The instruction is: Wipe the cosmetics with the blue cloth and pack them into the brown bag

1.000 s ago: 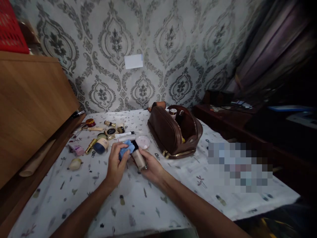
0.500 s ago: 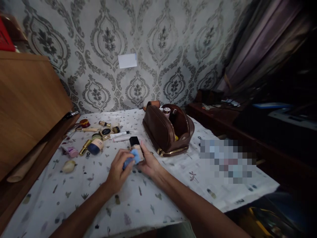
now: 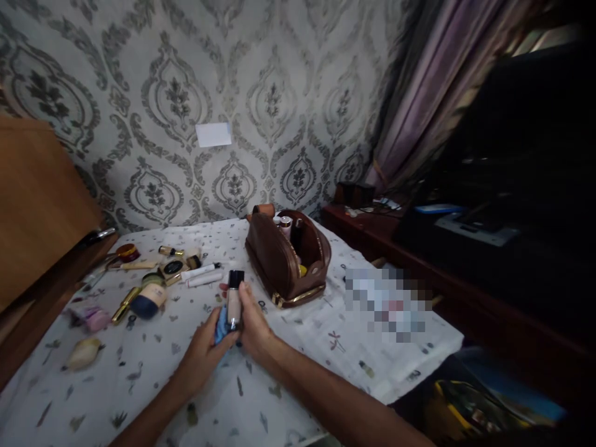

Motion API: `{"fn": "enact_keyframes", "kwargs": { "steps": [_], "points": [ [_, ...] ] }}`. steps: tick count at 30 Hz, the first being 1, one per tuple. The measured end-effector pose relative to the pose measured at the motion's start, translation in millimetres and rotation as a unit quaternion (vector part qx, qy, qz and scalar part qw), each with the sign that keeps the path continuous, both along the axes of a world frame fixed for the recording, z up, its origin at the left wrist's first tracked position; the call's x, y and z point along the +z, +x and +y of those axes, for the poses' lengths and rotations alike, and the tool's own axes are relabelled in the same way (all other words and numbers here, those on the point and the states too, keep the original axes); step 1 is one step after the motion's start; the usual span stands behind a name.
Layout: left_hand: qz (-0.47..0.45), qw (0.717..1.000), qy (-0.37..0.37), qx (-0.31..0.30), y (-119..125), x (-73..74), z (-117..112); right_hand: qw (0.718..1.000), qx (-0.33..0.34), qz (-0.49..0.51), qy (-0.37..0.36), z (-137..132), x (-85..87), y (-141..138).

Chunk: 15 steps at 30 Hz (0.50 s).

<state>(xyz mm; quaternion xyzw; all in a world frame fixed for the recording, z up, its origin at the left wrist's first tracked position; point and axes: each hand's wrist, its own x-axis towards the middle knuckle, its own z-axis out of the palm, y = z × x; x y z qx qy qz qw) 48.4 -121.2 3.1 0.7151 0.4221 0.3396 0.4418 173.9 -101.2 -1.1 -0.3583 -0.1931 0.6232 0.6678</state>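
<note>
A foundation bottle [image 3: 234, 308] with a black cap stands nearly upright between my two hands, above the patterned tablecloth [image 3: 261, 397]. My right hand [image 3: 257, 324] is closed round its right side and back. My left hand [image 3: 201, 349] is closed on a blue cloth [image 3: 220, 325], which presses against the bottle's left side, with the thumb near its base. Some fingers are hidden behind the bottle. Just beyond, to the right, sits an open brown makeup bag [image 3: 267, 261] with a few containers inside, among them a white-and-pink one [image 3: 285, 227].
Several cosmetics lie at the left: a jar with a dark blue part [image 3: 148, 301], a gold tube [image 3: 125, 305], a round black compact [image 3: 174, 267], white tubes [image 3: 200, 271] and a pale sponge-like piece [image 3: 84, 354]. A wooden cabinet [image 3: 41, 205] borders the left. A pixelated patch covers the right.
The view has swung to the right. The bottle has turned more upright, and my left hand with the blue cloth has shifted from its front to its left side.
</note>
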Motion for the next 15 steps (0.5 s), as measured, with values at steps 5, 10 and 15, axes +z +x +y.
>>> {"fn": "enact_keyframes", "kwargs": {
  "steps": [5,10,15],
  "points": [
    [-0.113,0.986,-0.121,-0.024,-6,1.2,12,0.992,0.004,-0.105,0.064,-8,5.4,-2],
    [-0.124,0.976,-0.173,0.052,-11,4.4,12,0.981,0.035,-0.129,0.143,-14,17.7,5],
    [-0.063,0.982,-0.178,0.024,-28,7.6,16,0.961,0.073,-0.172,0.205,-13,43.0,32]
  ]
}}
